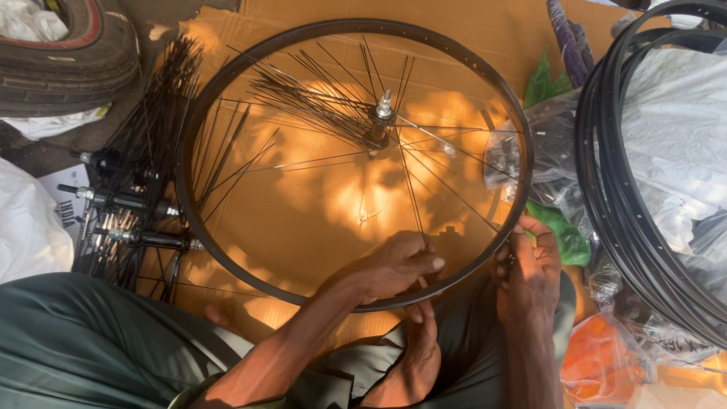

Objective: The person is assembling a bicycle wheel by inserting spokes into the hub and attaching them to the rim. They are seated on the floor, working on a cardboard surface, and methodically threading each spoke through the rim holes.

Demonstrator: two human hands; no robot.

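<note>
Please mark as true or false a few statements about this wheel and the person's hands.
1. The left hand rests on the rim. True.
2. The hub lies outside the rim. False: it sits inside it, with spokes fanning out.
3. The right hand is at the rim's outer edge. True.
4. The rim lies on bare concrete. False: it lies on cardboard.
5. More black rims are stacked at the right. True.

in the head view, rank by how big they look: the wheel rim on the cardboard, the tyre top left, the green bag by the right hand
1. wheel rim
2. tyre, cut off by the frame, so its full size is unsure
3. green bag
</note>
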